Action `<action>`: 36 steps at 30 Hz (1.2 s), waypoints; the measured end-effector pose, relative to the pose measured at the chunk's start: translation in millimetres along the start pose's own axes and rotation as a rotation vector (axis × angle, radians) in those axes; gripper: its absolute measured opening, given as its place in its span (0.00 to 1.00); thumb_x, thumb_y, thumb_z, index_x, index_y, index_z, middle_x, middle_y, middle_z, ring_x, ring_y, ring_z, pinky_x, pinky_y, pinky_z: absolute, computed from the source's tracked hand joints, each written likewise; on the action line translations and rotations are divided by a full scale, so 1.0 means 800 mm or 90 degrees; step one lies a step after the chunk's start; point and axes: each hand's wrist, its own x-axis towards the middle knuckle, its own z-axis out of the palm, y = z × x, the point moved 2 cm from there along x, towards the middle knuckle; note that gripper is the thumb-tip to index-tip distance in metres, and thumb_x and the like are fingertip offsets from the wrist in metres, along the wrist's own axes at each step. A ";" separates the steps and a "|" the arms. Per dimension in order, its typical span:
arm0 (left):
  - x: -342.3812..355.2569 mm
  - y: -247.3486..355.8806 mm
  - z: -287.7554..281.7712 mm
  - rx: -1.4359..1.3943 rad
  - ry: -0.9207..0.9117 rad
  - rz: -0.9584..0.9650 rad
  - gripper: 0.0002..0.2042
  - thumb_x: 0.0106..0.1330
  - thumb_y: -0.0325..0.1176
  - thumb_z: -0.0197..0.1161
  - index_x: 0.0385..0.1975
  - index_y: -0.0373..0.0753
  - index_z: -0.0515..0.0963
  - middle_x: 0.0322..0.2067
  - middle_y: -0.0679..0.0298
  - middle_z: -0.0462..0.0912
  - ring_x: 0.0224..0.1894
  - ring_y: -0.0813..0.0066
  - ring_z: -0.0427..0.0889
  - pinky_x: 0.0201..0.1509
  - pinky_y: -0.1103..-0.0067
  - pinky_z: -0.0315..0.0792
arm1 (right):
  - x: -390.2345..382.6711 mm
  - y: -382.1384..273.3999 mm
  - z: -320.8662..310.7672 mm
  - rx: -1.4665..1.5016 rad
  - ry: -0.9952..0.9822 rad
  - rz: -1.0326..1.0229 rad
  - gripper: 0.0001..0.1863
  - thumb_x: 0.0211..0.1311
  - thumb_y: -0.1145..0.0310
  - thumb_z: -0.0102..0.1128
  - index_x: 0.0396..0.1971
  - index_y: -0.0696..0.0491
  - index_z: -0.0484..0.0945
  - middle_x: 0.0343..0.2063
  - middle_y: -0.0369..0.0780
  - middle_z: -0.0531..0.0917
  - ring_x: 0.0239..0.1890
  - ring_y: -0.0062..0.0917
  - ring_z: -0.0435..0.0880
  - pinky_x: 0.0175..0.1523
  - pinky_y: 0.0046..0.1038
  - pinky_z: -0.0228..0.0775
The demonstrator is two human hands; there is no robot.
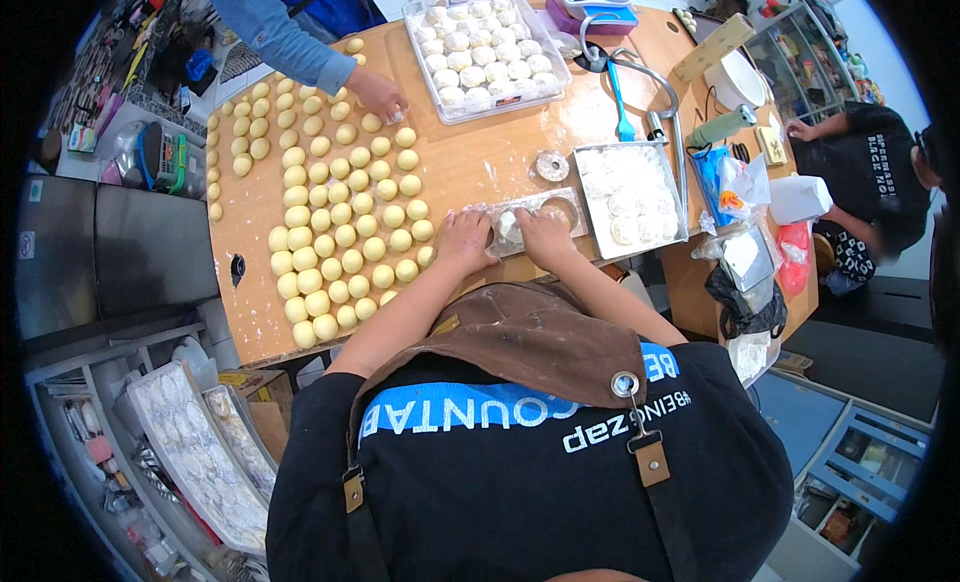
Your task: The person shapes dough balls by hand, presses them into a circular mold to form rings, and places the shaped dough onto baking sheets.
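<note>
A wooden mould board (576, 201) with round hollows lies at the table's front edge. My left hand (465, 240) is closed round its left end, fingers bent over the edge. In a hollow between my hands sits a white floured dough piece (508, 226). My right hand (546, 238) presses on that piece with its fingers drawn together; its fingertips are partly hidden. Just behind the mould rests a round, floured ring-like piece (552, 166). To the right is a square tray (683, 214) of flattened, floured dough rounds.
Many yellow dough balls (341, 213) stand in rows on the left of the wooden table (470, 154). Behind is a clear tub (487, 112) of floured rounds. A co-worker's hand (378, 94) reaches over the balls. A blue brush (620, 107) and another person (875, 187) are at right.
</note>
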 end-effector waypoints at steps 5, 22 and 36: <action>0.000 0.001 0.004 -0.006 0.037 0.005 0.45 0.40 0.51 0.73 0.60 0.41 0.60 0.60 0.60 0.63 0.65 0.63 0.59 0.68 0.57 0.49 | 0.005 -0.006 0.007 -0.017 -0.013 0.014 0.14 0.53 0.74 0.51 0.42 0.55 0.67 0.33 0.48 0.81 0.42 0.40 0.79 0.45 0.41 0.70; -0.059 -0.038 -0.076 -0.331 0.147 -0.104 0.44 0.36 0.40 0.76 0.56 0.33 0.60 0.54 0.51 0.67 0.57 0.57 0.67 0.61 0.69 0.63 | -0.007 0.109 -0.110 0.492 0.431 0.200 0.13 0.59 0.75 0.48 0.41 0.55 0.78 0.37 0.47 0.82 0.41 0.36 0.81 0.48 0.31 0.71; -0.155 -0.070 -0.080 -0.326 0.286 -0.274 0.40 0.36 0.37 0.76 0.51 0.33 0.62 0.48 0.51 0.69 0.53 0.57 0.69 0.59 0.68 0.65 | 0.053 0.020 0.011 0.098 -0.042 0.048 0.13 0.49 0.79 0.52 0.37 0.58 0.77 0.42 0.49 0.79 0.44 0.42 0.79 0.50 0.38 0.71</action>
